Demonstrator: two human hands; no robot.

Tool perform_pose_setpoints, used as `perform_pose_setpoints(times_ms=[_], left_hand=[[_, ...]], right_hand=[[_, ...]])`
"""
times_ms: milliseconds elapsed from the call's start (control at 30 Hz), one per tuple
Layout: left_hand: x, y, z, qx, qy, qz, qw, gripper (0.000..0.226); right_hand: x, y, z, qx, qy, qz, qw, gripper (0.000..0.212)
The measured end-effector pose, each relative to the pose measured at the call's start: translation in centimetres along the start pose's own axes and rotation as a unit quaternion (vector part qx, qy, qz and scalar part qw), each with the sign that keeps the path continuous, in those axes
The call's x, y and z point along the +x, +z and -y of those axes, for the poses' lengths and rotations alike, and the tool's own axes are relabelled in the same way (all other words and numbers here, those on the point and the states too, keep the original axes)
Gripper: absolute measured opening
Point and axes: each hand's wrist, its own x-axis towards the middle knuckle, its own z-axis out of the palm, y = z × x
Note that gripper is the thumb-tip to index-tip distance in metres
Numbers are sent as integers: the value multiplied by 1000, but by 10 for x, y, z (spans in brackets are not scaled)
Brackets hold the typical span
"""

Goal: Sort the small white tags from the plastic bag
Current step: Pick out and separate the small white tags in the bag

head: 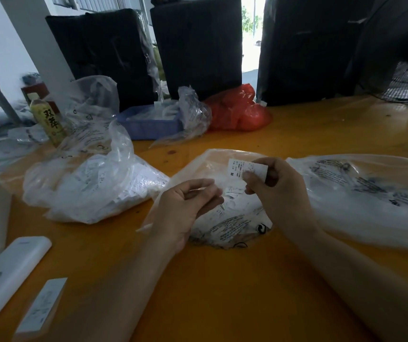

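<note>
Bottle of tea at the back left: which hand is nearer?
Left. The left hand is over the middle bag, diagonally right of and in front of the bottle; the right hand, pinching a white tag, is farther right.

Small white tag [243, 169], printed with black text and an "M", is being held upright above the clear plastic bag [225, 218]. Bag is lying open and crumpled on the orange table, more white tags [232, 193] showing inside.
</note>
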Motion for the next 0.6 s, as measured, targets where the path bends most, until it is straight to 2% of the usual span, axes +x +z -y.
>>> perform_pose_setpoints(times_ms=[100,233,333,400,600], left_hand=[[-2,1,1,54,28,-5,998,32],[-5,0,1,140,56,13,988,12],[-7,1,0,167,59,20,984,13],[-7,1,0,169,58,21,984,14],[-5,2,1,89,32,34,995,21]], right_hand=[[0,-1,3,2,-27,7,1000,8],[-1,-1,4,-36,-57,33,997,18],[-2,1,2,-52,-68,37,996,22],[-1,0,1,-63,-81,38,994,26],[0,-3,-1,-62,-99,43,992,27]])
